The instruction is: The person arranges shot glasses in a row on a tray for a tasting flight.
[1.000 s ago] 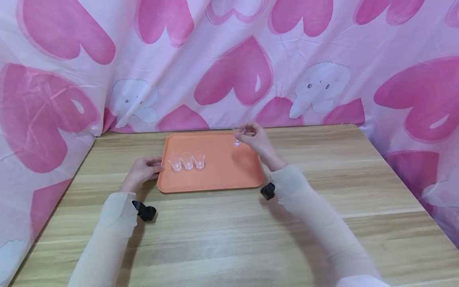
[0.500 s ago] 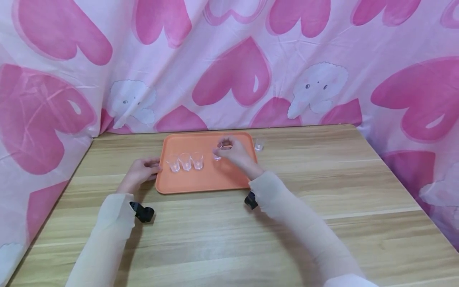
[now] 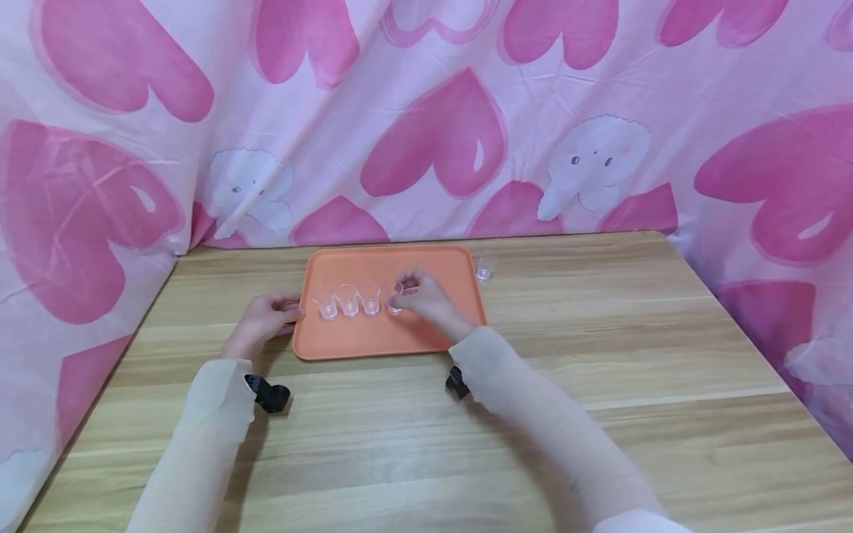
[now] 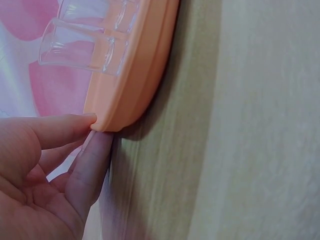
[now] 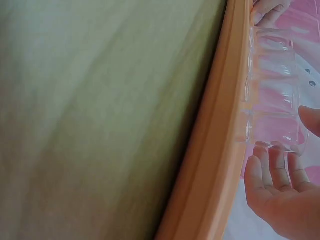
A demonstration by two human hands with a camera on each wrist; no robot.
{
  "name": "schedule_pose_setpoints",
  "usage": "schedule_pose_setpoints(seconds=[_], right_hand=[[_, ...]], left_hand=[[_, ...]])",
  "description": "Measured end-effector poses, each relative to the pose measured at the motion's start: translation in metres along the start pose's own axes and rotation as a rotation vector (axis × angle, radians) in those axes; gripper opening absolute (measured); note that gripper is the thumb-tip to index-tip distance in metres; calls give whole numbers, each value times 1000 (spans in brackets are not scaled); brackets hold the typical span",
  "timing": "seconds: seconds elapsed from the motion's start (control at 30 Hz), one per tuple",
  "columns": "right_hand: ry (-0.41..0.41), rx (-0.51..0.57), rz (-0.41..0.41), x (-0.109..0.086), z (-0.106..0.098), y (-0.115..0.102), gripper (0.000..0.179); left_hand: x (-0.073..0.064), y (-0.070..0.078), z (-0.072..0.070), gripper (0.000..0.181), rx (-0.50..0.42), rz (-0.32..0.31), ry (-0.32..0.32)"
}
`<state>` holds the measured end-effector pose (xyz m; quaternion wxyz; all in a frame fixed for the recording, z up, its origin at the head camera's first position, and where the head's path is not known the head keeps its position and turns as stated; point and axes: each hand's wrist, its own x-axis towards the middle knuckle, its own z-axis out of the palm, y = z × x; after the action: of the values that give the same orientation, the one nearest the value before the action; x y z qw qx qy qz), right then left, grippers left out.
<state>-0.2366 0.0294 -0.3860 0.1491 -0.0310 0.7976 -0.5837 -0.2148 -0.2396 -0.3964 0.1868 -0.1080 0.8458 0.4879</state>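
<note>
Heart-print cloth [image 3: 440,133] behind wooden table [image 3: 373,444]

Room at rear right of tray [image 3: 448,270] — cups [image 3: 348,302], fingers [image 5: 280,172] block leftward.

There are five clear cups [image 3: 348,302]: four within the outline of one orange tray [image 3: 413,339] and one outside it. Beneath is one wooden counter [image 3: 373,444]. There are two hands, one left hand [image 3: 262,320] and one right hand [image 3: 432,303], two pale sleeves [image 3: 193,437], and two black wrist devices [image 3: 269,394], one per arm.
</note>
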Motion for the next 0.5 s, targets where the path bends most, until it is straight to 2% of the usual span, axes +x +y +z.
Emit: schedule_pose_setpoints(seconds=[0.2, 0.5], right_hand=[[4, -30, 13, 0, 3, 2, 39], [14, -19, 17, 0, 3, 2, 41]], left_hand=[[-1, 1, 0, 48, 9, -2, 1], [-2, 2, 0, 48, 8, 5, 2]])
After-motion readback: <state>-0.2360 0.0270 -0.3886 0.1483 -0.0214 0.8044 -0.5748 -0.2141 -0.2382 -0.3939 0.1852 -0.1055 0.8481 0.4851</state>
